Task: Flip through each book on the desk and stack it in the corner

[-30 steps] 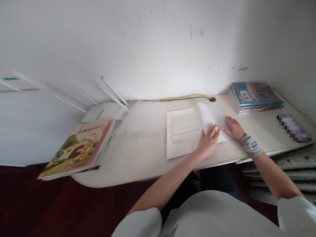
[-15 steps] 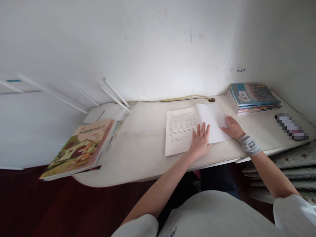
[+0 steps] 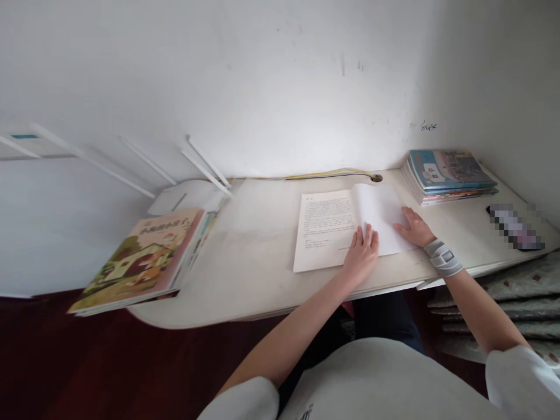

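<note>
A: Where to look for the open book (image 3: pixel 326 227)?

B: On the white desk (image 3: pixel 254 245), just in front of the person. Lies spread at 2 pages, with printed text on the left and a plain page (image 3: pixel 387 216) on the right, curved near the fold.

A: And for the left hand (image 3: pixel 362 256)?

B: Over the book's lower edge, by the fold. Rests palm down with fingers straight, unclosed and near each other.

A: For the right hand (image 3: pixel 415 227)?

B: At the right edge of the plain page. Lies palm down, with fingers stretched out and slightly apart. Wears a grey band (image 3: pixel 444 258) at the wrist.

A: See more to the right?

B: Yes: 1 stack of schoolbooks (image 3: pixel 452 169) near the wall, and a phone (image 3: pixel 514 227), blurred out, nearer the front edge.

A: And to the left?

B: A pile of picture books (image 3: pixel 140 256) at the desk's end, just in front of a white router (image 3: pixel 179 198). Along the wall, a yellow cable (image 3: pixel 332 172) reaching a round hole (image 3: pixel 376 178).
</note>
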A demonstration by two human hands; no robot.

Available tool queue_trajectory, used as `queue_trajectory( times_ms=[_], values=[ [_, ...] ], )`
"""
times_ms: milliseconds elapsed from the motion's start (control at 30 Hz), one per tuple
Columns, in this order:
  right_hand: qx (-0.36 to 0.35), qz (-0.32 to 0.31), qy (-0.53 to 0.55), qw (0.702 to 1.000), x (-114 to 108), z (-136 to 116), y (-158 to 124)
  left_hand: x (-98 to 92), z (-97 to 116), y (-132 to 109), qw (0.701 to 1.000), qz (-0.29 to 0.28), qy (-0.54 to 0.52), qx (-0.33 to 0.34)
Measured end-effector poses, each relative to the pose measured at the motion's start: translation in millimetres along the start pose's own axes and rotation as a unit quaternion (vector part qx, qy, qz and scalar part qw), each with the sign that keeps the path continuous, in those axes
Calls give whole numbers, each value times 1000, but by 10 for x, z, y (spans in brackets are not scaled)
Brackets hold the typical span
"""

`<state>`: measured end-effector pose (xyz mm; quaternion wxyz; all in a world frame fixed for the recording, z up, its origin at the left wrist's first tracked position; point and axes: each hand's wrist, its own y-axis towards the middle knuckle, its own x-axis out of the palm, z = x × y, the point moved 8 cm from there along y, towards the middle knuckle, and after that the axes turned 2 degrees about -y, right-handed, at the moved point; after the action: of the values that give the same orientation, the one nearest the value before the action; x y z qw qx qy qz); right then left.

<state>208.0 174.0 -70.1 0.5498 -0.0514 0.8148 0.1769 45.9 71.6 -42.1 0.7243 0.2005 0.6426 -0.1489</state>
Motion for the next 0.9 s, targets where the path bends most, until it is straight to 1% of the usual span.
queue_trajectory(
  times_ms=[167, 233, 300, 333, 367, 433, 467, 500, 533, 567, 600, 633, 700, 733, 767, 833, 867, 900],
  values=[
    [5, 10, 37, 999, -37, -52, -18, 45, 13, -3, 999, -8, -41, 15],
    [15, 14, 87, 996, -80, -38, -21, 69, -3, 4, 997, -10, -77, 10],
    [43, 34, 176, 983, -167, 47, -17, 67, -38, 4, 991, -1, -132, -5],
    [71, 61, 229, 969, -237, 133, -18, 54, -65, -3, 986, 10, -166, -17],
    [108, 97, 285, 948, -312, 239, -29, 34, -95, -14, 978, 24, -203, -32],
    [185, 167, 397, 884, -418, 441, -81, -14, -145, -48, 957, 53, -279, -59],
    [211, 181, 449, 849, -425, 485, -105, -36, -157, -67, 944, 64, -316, -67],
    [224, 172, 497, 820, -399, 466, -114, -58, -161, -85, 931, 74, -351, -72],
    [223, 142, 537, 801, -350, 379, -110, -81, -160, -102, 917, 84, -384, -73],
    [210, 99, 562, 794, -290, 232, -101, -104, -157, -119, 902, 93, -415, -70],
    [185, 54, 568, 800, -234, 38, -92, -124, -157, -137, 887, 99, -446, -64],
    [148, 10, 557, 817, -184, -189, -86, -139, -168, -157, 871, 102, -478, -57],
    [41, -40, 482, 874, -131, -680, -81, -156, -263, -220, 832, 105, -542, -52],
    [-21, -48, 430, 901, -114, -924, -85, -164, -368, -267, 812, 114, -569, -62],
    [-78, -55, 378, 921, -82, -1148, -95, -175, -523, -330, 792, 134, -589, -85],
    [-159, -67, 267, 948, 28, -1492, -120, -208, -969, -520, 747, 210, -607, -171],
    [-183, -76, 214, 957, 102, -1606, -130, -220, -1221, -646, 718, 254, -607, -227],
    [-195, -81, 164, 964, 176, -1679, -135, -221, -1461, -781, 683, 292, -607, -284]
  ],
)
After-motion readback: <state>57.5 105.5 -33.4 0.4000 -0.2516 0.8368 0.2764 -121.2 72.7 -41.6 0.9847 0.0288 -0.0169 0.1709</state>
